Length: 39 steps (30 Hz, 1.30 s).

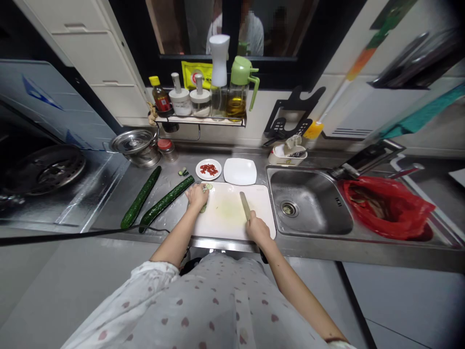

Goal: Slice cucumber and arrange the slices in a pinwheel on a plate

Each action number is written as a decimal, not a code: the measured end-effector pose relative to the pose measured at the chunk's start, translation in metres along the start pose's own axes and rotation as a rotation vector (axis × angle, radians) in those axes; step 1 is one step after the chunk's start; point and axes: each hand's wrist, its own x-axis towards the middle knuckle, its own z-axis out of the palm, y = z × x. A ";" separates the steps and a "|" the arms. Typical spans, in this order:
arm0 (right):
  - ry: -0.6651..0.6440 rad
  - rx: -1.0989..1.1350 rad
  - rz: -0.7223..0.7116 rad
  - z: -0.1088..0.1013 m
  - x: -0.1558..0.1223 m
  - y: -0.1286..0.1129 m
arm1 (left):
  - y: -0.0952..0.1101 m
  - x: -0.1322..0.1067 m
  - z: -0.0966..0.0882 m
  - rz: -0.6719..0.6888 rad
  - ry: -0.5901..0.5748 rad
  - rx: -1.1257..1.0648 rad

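Note:
My left hand (197, 196) is at the left edge of the white cutting board (225, 228), its fingers curled over cucumber slices (208, 186). Some pale green slices show beyond the fingertips and beside the palm; the rest are covered. In my right hand (257, 229) is a kitchen knife (244, 204), its blade pointing away from me over the right half of the board. A damp, faintly green patch marks the board's middle. Left of the board lie two long cucumbers (167, 202), with a few cut-off ends (183, 171) behind them.
Behind the board stand a small plate (199, 175) of chopped red pieces and a square white plate (240, 171). The sink (308, 218) and a red plastic bag (395, 213) are to the right. A steel pot (140, 150) and seasoning rack (203, 121) stand at the back.

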 end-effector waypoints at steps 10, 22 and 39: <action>-0.009 0.006 0.003 -0.001 0.000 0.000 | 0.014 0.020 0.013 0.070 0.011 0.172; 0.011 -0.004 -0.003 -0.001 -0.001 0.001 | 0.012 0.027 0.015 0.076 -0.046 0.134; -0.021 -0.003 0.005 -0.006 -0.003 -0.001 | 0.014 0.034 0.009 0.196 -0.130 0.130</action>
